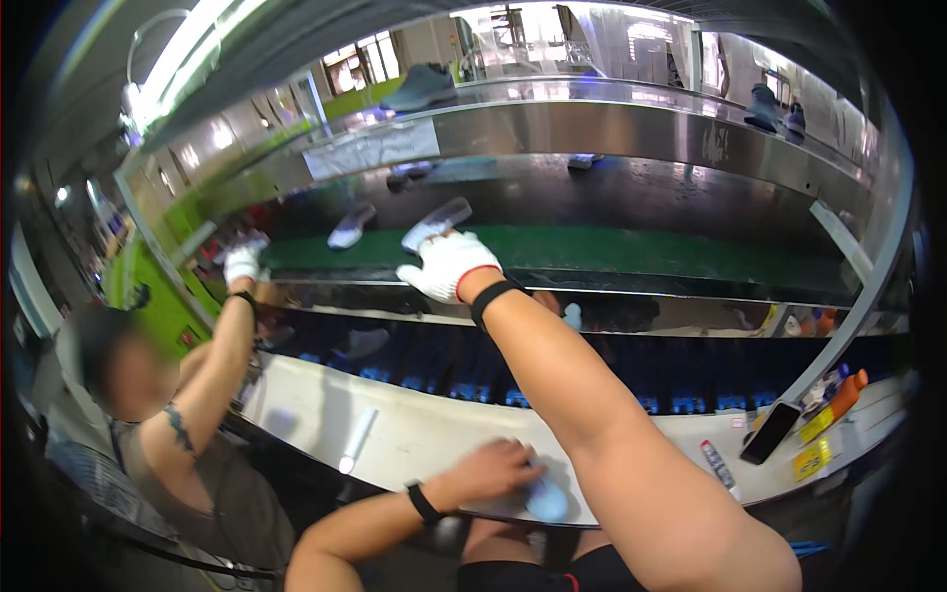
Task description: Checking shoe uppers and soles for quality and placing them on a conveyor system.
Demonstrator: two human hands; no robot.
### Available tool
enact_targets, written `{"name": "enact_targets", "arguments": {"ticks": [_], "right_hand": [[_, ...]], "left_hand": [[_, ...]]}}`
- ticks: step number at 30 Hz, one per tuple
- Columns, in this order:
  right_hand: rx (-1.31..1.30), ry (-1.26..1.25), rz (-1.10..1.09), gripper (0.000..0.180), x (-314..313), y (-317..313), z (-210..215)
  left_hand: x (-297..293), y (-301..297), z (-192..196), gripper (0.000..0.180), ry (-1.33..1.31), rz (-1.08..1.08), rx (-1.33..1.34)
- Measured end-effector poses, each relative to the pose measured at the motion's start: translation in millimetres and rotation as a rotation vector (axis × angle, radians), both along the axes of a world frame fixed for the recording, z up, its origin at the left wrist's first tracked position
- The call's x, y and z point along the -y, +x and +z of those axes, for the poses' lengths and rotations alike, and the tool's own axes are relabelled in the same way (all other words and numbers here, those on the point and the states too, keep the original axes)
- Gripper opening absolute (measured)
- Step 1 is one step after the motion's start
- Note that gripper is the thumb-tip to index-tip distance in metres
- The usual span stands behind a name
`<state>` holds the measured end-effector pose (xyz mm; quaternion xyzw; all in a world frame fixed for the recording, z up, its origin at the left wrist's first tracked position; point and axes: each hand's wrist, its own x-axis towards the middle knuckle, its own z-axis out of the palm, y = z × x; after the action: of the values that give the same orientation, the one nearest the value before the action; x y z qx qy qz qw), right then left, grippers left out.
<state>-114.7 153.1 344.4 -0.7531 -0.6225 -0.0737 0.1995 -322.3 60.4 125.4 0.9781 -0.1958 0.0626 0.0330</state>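
On green belt (631, 249), gloved right hand (446, 264) grasping clear insole (436, 223), yellow labels (815, 441) far right

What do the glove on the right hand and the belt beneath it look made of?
Glove: knitted fabric by the look, matte white, with a red cuff edge. Belt: probably rubber or coated fabric, flat matte green with no glare. The frame around it looks like polished metal, since it mirrors the lights.

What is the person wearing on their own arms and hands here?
The right hand wears a white knitted work glove with a red-trimmed cuff, and a black strap wraps the wrist just below it. The left hand is bare, with a black band like a watch around its wrist. Both forearms are uncovered, with no sleeves in view.
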Motion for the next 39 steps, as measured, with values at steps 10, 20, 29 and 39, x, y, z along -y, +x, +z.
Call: {"name": "enact_targets", "arguments": {"ticks": [10,20,29,39], "right_hand": [[-0.027,0.298,0.015,0.038,99,18,-15],[0.09,0.786,0.209,0.047,381,-41,-119],[-1.071,0.784,-0.294,0.04,472,-84,-233],[-1.287,0.602,0.089,0.025,441,-139,-228]], "left_hand": [[102,-55,-65,0.103,-0.044,0.152,0.036],[79,-17,-20,0.05,-0.339,-0.003,0.337],[140,-39,-2,0.058,-0.822,0.191,0.452],[168,-69,-10,0.009,-1.354,0.465,0.398]]}}
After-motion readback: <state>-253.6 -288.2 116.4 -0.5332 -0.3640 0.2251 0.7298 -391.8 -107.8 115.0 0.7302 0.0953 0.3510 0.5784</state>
